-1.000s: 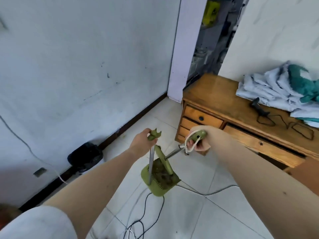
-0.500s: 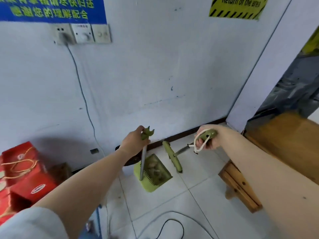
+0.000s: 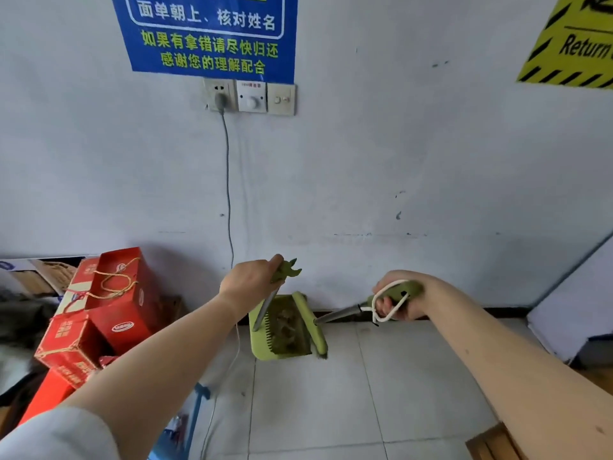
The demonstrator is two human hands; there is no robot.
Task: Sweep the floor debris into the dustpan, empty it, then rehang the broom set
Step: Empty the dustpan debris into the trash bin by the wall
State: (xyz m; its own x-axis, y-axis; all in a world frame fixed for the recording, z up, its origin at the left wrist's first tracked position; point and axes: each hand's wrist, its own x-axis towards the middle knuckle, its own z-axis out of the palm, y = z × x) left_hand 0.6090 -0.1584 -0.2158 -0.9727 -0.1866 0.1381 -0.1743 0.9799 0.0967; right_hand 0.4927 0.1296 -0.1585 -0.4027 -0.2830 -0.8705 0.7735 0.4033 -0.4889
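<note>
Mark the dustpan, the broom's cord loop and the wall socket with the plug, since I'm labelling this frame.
dustpan (image 3: 260, 340): head view, bare left wall of the green pan.
cord loop (image 3: 388, 318): head view, lower bend of the white loop.
wall socket (image 3: 219, 93): head view, faceplate with the plug.

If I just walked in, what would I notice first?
Probably the two arms stretched out: the left hand holds up a green dustpan full of dirt, and the right hand grips the green broom beside it. Above them, a big blue sign fills the wall, and red boxes pile up at the left.
</note>
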